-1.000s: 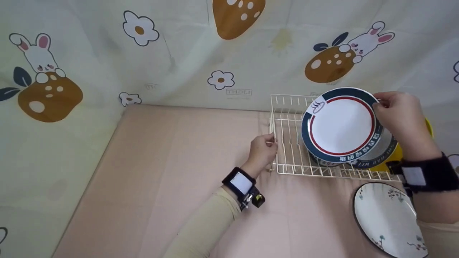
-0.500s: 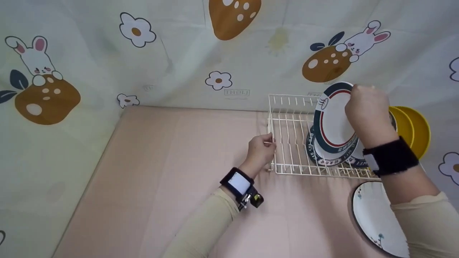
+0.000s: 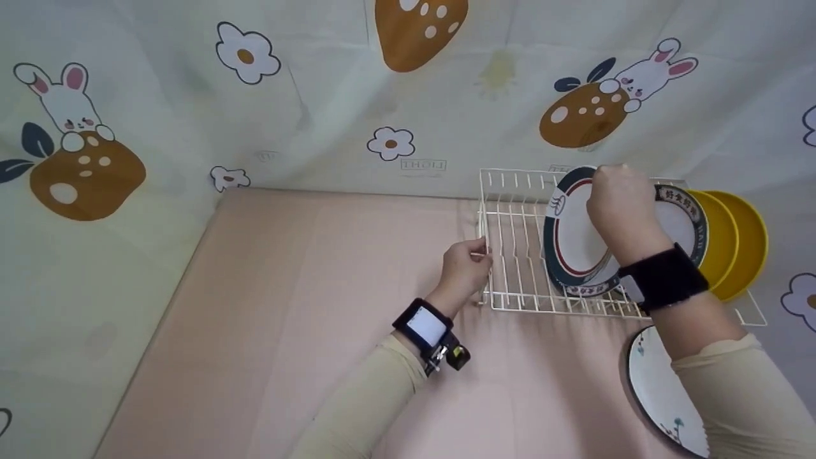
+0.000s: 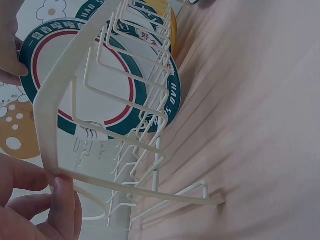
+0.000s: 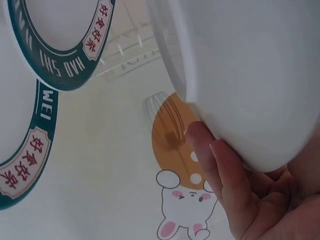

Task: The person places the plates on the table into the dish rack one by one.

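My right hand [image 3: 625, 207] grips the upper rim of a white plate [image 3: 577, 223] with a dark teal border and a red ring. The plate stands tilted within the wire dish rack [image 3: 516, 255]; the hand hides part of it. From the right wrist view, fingers and thumb pinch the edge of its plain white underside [image 5: 255, 75]. My left hand [image 3: 465, 271] holds the left end of the rack, and in the left wrist view its fingers [image 4: 62, 205] curl at the wire frame. Behind the held plate, other teal-bordered plates [image 3: 685, 220] stand in the rack.
Yellow plates [image 3: 749, 242] stand at the rack's right end. A white plate with a dark edge and small flower prints [image 3: 660, 389] lies in front of the rack, partly covered by my right sleeve. A printed cloth [image 3: 319, 115] hangs behind the pink table surface [image 3: 319, 287].
The right hand has moved left, turning the red-ringed plate from facing up to steeper, and has lowered it into the rack. The yellow plates have come into fuller view. My left hand stays put.
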`<state>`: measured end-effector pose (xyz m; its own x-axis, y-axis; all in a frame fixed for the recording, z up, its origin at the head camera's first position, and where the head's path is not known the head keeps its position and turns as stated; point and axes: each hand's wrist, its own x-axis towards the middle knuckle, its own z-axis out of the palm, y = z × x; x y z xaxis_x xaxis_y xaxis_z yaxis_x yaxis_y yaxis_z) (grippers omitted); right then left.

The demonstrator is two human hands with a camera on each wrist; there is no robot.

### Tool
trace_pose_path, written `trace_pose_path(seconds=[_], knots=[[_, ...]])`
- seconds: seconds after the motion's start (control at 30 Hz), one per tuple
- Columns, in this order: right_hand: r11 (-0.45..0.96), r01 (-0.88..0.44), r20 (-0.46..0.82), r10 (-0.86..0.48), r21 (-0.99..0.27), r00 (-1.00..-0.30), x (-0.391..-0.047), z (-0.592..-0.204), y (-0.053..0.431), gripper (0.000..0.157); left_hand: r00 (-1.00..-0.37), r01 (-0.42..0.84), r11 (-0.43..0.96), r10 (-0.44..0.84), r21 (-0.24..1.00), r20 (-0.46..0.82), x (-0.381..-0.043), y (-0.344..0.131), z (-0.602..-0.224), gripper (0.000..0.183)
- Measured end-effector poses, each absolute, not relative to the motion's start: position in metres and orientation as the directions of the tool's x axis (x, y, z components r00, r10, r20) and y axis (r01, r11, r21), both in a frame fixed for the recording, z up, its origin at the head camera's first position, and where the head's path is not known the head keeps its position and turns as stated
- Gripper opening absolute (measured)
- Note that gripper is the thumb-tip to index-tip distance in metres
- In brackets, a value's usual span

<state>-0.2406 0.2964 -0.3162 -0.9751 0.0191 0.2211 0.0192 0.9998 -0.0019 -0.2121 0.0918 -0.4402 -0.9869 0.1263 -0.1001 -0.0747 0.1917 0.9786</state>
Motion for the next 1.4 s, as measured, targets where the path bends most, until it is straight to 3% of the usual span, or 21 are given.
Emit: trace_pose_path(seconds=[0.23, 0.6, 0.93, 1.4], knots=[[0.999, -0.050, 0.285, -0.043, -0.019, -0.957, -0.241, -0.330, 0.301, 0.019, -0.985, -0.074, 0.185, 0.140, 0.980, -0.101, -0.212, 0.091, -0.440, 0.039], [0.999, -0.025, 0.183, -0.017, -0.038, -0.983, -0.244, -0.334, 0.301, 0.019, -0.986, -0.091, 0.188, 0.123, 0.978, -0.116, -0.212, 0.092, -0.441, 0.039], [0.991, 0.024, 0.185, 0.048, -0.133, -0.982, -0.247, -0.335, 0.313, 0.021, -0.987, -0.066, 0.202, 0.133, 0.977, -0.094, -0.212, 0.091, -0.441, 0.039], [0.925, 0.156, 0.049, 0.184, -0.348, -0.982, -0.241, -0.337, 0.335, 0.032, -0.988, -0.036, 0.211, 0.141, 0.977, -0.067, -0.213, 0.091, -0.444, 0.039]])
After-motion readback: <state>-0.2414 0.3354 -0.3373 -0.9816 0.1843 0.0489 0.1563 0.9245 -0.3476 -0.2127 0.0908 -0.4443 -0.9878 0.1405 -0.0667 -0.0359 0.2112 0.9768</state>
